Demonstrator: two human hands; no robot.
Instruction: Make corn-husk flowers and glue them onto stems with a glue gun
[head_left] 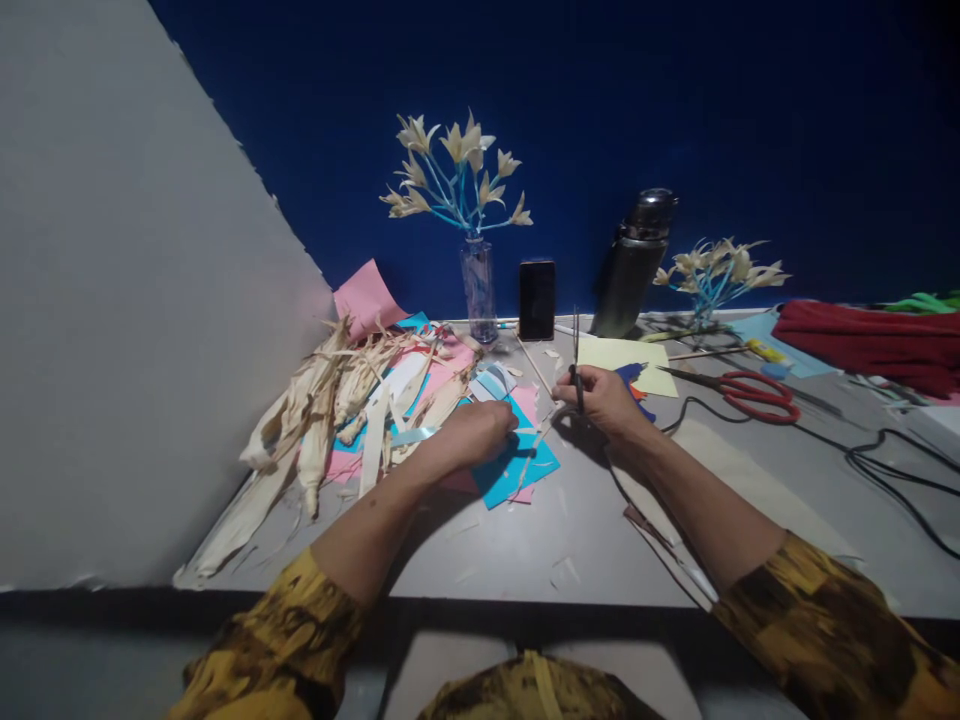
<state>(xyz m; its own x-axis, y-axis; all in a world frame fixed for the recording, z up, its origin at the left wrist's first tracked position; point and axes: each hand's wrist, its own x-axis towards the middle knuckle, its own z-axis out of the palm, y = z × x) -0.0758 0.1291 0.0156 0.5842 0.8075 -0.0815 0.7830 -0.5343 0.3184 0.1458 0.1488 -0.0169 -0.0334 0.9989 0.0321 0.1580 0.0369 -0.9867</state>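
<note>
My left hand (484, 432) is closed over the blue paper (529, 468), fingers bent together; whatever is between them is too small to make out. To its right, my right hand (600, 398) grips small dark scissors (577, 375), their thin blades pointing up. Pale dried husks (315, 440) lie in a heap left of my left hand, among pink and blue paper pieces. Near my right hand are a yellow sheet (622, 356) and a blue glue gun (632, 376), partly hidden by the hand.
Behind stand a glass vase (478, 285) with husk flowers, a phone (537, 300) and a tilted flask (634, 265). Red-handled scissors (759, 396), a black cable (892, 452), a second flower bunch (716, 275) and red cloth (870, 340) are on the right. A pale wall (150, 300) borders the left.
</note>
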